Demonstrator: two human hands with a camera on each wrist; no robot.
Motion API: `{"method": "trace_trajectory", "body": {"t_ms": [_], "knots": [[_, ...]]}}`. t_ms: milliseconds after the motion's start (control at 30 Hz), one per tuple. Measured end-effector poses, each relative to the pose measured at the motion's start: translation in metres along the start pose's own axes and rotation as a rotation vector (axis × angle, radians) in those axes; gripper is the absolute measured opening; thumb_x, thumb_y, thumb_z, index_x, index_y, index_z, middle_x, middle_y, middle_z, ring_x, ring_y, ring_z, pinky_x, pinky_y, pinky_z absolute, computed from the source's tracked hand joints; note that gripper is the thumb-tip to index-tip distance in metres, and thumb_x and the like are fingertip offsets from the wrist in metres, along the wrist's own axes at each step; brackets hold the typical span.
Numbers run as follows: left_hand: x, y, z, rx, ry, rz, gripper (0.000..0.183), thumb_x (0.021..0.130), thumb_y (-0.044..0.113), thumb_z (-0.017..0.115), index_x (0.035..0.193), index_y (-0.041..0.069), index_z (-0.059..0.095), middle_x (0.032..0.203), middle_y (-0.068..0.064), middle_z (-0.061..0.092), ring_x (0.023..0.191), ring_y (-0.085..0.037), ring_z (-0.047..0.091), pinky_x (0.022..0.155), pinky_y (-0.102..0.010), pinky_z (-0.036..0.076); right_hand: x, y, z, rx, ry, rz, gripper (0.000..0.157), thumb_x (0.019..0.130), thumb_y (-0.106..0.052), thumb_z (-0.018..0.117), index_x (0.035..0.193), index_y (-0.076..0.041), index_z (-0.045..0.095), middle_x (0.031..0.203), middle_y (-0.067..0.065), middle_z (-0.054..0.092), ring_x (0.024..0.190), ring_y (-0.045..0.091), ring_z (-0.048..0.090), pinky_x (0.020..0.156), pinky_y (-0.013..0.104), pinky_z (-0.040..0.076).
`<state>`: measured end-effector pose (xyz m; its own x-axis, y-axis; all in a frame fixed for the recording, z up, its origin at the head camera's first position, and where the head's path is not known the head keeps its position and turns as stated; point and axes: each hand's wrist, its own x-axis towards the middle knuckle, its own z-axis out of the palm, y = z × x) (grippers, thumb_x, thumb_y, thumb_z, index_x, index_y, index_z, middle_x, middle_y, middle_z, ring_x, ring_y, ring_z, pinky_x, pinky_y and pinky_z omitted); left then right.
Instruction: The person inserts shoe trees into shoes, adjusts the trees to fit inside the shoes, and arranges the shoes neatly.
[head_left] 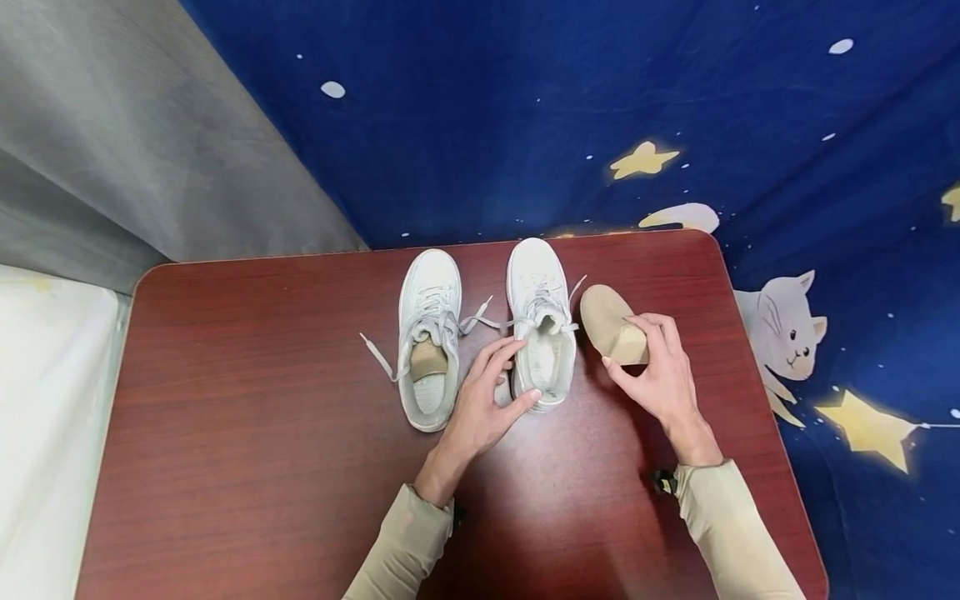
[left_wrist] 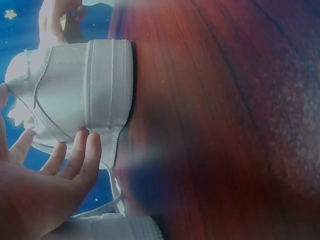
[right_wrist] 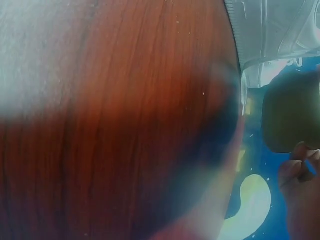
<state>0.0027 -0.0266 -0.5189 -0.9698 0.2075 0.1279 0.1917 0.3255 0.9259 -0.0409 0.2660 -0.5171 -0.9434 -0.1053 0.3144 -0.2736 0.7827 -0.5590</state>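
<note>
My right hand holds a tan, toe-shaped shoe tree by its blunt end, thumb on one side and fingers on the other. In the right wrist view the shoe tree is partly cut off by the frame edge. My left hand rests against the right-hand white sneaker, its thumb at the heel rim and fingers along the collar. Those fingers look lightly bent in the left wrist view, beside the sneaker's heel. Inside the left-hand white sneaker sits a similar tan shoe tree.
Both sneakers lie toe-away on a reddish-brown wooden table, laces loose and spread between them. Behind the table hangs a blue curtain with stars and a cat, and a grey curtain is at the left.
</note>
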Motion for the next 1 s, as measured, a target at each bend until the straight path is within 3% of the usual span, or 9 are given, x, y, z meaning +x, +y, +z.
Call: {"method": "trace_trajectory", "body": {"t_ms": [633, 1000], "knots": [[0.003, 0.0, -0.005, 0.029, -0.006, 0.021, 0.069, 0.086, 0.028, 0.078, 0.148, 0.026, 0.048, 0.149, 0.001, 0.041, 0.122, -0.02, 0.053, 0.087, -0.039, 0.054, -0.001, -0.013, 0.0, 0.019, 0.024, -0.02, 0.067, 0.068, -0.037, 0.08, 0.128, -0.013, 0.063, 0.121, 0.011, 0.054, 0.109, 0.027, 0.056, 0.083, 0.041, 0.046], [0.0, 0.0, -0.002, 0.003, -0.019, 0.005, 0.072, 0.085, 0.028, 0.078, 0.149, 0.031, 0.045, 0.15, 0.004, 0.04, 0.119, -0.026, 0.056, 0.089, -0.039, 0.053, -0.011, -0.018, -0.006, 0.102, 0.122, -0.063, 0.065, 0.064, -0.034, 0.078, 0.125, -0.013, 0.068, 0.115, 0.011, 0.059, 0.104, 0.026, 0.058, 0.089, 0.012, 0.038]]}}
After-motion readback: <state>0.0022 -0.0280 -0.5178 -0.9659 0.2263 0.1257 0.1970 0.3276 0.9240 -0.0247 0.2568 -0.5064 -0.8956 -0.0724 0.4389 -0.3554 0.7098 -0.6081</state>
